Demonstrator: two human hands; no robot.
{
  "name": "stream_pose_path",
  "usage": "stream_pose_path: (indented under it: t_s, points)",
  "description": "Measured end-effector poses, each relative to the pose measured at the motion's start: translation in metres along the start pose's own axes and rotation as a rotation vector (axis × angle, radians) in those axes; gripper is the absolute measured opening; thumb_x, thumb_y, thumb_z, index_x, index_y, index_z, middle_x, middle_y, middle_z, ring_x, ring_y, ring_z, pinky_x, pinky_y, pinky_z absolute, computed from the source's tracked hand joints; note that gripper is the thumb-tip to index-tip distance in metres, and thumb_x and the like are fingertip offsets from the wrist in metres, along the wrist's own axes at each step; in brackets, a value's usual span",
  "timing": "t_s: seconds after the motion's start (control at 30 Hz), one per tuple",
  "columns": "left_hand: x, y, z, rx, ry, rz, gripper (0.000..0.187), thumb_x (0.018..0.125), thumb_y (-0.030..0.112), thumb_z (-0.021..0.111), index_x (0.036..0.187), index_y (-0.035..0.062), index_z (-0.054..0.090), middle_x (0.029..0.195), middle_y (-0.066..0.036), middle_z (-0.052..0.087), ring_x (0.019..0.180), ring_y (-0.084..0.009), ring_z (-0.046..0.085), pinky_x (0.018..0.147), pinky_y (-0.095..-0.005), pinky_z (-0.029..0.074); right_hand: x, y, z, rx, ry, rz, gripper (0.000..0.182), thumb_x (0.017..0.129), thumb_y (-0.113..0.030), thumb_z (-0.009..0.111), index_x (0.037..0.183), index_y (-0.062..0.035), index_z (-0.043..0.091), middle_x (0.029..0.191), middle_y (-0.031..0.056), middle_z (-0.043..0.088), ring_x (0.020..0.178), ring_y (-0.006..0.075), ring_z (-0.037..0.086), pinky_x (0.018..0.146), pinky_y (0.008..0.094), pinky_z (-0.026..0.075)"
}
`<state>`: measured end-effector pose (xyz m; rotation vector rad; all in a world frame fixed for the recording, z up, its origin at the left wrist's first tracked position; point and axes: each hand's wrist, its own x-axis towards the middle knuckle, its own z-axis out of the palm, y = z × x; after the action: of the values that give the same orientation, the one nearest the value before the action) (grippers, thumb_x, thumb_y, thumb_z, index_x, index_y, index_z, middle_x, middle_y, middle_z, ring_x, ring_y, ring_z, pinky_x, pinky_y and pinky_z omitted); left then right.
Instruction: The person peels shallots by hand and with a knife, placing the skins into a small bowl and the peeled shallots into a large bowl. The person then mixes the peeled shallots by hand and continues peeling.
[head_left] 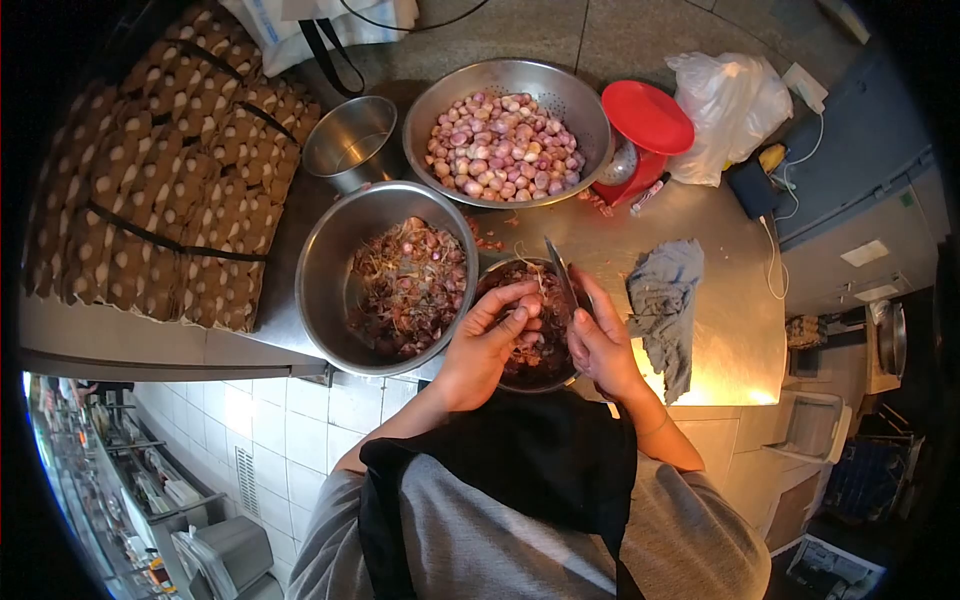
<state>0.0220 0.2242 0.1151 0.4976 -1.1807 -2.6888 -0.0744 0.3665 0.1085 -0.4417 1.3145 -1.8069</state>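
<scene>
My right hand (605,345) grips a knife (562,275), its blade pointing up and away from me. Close beside it, my left hand (497,340) is closed with thumb and fingers pinched around a small shallot, which the fingers mostly hide. Both hands are above a metal bowl (572,380) of dark reddish peelings. To their left, a larger metal bowl (312,265) contains unpeeled shallots with dry skins and roots. Behind them, a wide perforated metal colander (596,120) holds many peeled pink shallots (500,150).
Egg trays (165,190) bound with black straps are stacked at left. A metal pot (350,140) stands near the colander. Rightward are a red scale (650,118), a marker (650,194), a white plastic bag (725,110) and a grey cloth (665,310) on the steel table (740,330).
</scene>
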Motion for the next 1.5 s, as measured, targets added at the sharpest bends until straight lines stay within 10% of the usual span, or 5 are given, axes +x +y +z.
stream_pose_path:
  t_s: [0.33, 0.73, 1.0, 1.23, 1.5]
  points:
    - [0.003, -0.006, -0.003, -0.121, -0.013, 0.066, 0.009, 0.085, 0.005, 0.050, 0.092, 0.0094, 0.051, 0.094, 0.000, 0.054, 0.092, -0.0113, 0.052, 0.083, -0.0266, 0.044, -0.012, 0.007, 0.009, -0.069, -0.201, -0.033, 0.047, 0.092, -0.021, 0.038, 0.135, -0.0097, 0.023, 0.057, -0.0036, 0.034, 0.047, 0.0049, 0.032, 0.043, 0.0170, 0.028]
    - [0.003, -0.007, 0.000, 0.204, 0.083, 0.302, 0.041, 0.072, -0.008, 0.061, 0.105, 0.0046, 0.041, 0.100, -0.006, 0.052, 0.094, -0.0129, 0.051, 0.084, -0.0252, 0.042, -0.013, 0.011, 0.012, -0.128, -0.125, -0.071, 0.044, 0.091, -0.016, 0.041, 0.131, -0.0056, 0.029, 0.064, -0.0037, 0.038, 0.049, 0.0022, 0.028, 0.045, 0.0167, 0.023]
    - [0.005, -0.006, -0.001, 0.186, 0.103, 0.303, 0.039, 0.072, -0.009, 0.061, 0.102, 0.0047, 0.041, 0.098, -0.006, 0.052, 0.092, -0.0125, 0.052, 0.082, -0.0246, 0.043, -0.017, 0.006, 0.009, -0.222, -0.055, 0.064, 0.042, 0.090, -0.016, 0.042, 0.128, 0.0002, 0.034, 0.119, 0.0118, 0.048, 0.105, 0.0170, 0.048, 0.090, 0.0265, 0.034]
    - [0.004, -0.008, -0.001, 0.149, 0.072, 0.313, 0.038, 0.072, -0.011, 0.059, 0.101, 0.0056, 0.042, 0.099, -0.006, 0.052, 0.091, -0.0131, 0.053, 0.080, -0.0241, 0.045, -0.012, 0.009, 0.012, -0.201, -0.101, -0.117, 0.041, 0.091, -0.017, 0.041, 0.129, -0.0030, 0.033, 0.077, -0.0034, 0.046, 0.054, 0.0023, 0.031, 0.049, 0.0153, 0.027]
    - [0.005, -0.006, 0.003, 0.043, 0.047, 0.223, 0.023, 0.083, -0.001, 0.051, 0.103, 0.0056, 0.042, 0.103, -0.007, 0.051, 0.097, -0.0159, 0.052, 0.084, -0.0296, 0.046, -0.012, 0.010, 0.010, -0.035, -0.044, -0.053, 0.039, 0.092, -0.020, 0.040, 0.127, -0.0041, 0.037, 0.061, -0.0067, 0.030, 0.049, 0.0024, 0.027, 0.045, 0.0162, 0.021]
